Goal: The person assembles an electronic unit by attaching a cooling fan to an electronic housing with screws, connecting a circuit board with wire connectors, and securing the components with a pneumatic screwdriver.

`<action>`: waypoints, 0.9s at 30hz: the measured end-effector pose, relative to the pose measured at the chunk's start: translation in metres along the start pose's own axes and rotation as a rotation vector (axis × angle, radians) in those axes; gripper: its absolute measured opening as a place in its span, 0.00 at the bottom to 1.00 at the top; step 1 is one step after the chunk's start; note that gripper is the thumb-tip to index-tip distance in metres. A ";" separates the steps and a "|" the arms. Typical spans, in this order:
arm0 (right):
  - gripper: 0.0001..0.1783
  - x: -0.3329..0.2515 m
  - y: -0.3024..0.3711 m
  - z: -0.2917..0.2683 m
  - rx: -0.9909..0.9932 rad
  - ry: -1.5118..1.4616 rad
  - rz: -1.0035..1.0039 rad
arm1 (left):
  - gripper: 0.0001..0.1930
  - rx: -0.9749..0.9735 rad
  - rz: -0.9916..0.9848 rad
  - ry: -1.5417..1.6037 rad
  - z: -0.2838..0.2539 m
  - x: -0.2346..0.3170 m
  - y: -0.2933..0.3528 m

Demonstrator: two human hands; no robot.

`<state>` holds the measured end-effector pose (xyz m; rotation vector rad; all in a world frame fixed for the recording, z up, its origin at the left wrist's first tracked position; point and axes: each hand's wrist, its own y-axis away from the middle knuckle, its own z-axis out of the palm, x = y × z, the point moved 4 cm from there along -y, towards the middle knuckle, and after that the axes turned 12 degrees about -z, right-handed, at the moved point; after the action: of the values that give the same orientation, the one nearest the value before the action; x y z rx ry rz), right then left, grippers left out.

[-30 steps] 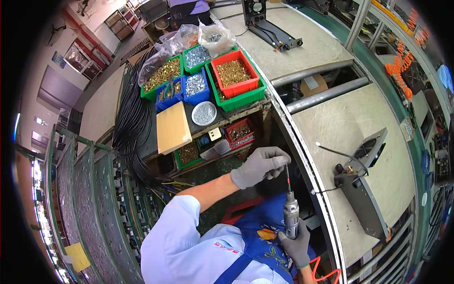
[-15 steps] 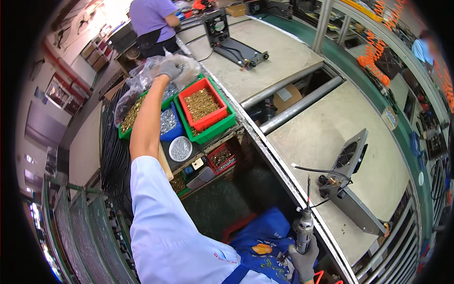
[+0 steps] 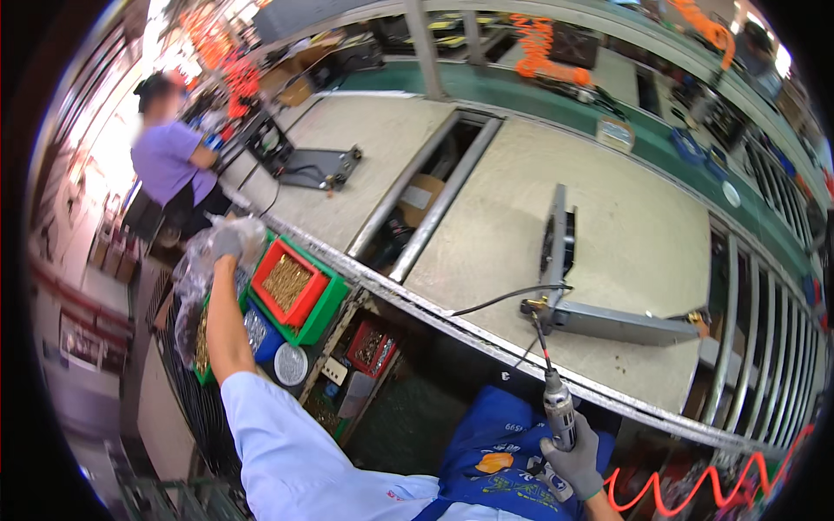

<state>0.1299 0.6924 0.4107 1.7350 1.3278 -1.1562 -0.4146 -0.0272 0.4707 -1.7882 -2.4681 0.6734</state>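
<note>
My left hand, in a grey glove, is stretched out to the clear plastic bag lying over the parts bins; its fingers cannot be made out. My right hand, also gloved, is wrapped round a silver power screwdriver. Its long bit points up and away, with the tip close to a brass fitting on a grey metal frame. Whether the tip touches cannot be told. The frame has an upright panel with a black fan and a black cable.
Beside the bag, a red bin of brass-coloured screws sits in a green bin. A round tub of small silver parts stands nearer. Another fan frame stands farther along the bench. A person in purple works at far left. An orange coiled hose hangs at lower right.
My view has swung to the right, so the bins sit farther left. The screwdriver's bit now reaches over the bench edge to the brass fitting. My left hand remains at the bag.
</note>
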 end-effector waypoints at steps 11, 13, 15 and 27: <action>0.30 0.006 0.023 -0.020 0.074 0.005 -0.028 | 0.17 0.210 0.303 0.272 -0.007 0.118 -0.005; 0.30 0.005 0.026 -0.021 0.082 -0.017 -0.049 | 0.18 0.240 0.280 0.333 -0.019 0.156 -0.009; 0.30 0.002 0.030 -0.024 0.102 -0.019 -0.042 | 0.18 0.264 0.247 0.379 -0.031 0.180 -0.009; 0.31 0.000 0.036 -0.025 0.147 -0.033 -0.059 | 0.19 0.332 -0.072 0.490 -0.053 0.141 0.020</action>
<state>0.1705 0.7044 0.4203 1.7815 1.3101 -1.3398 -0.4312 0.1236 0.4795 -1.5122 -1.9580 0.5221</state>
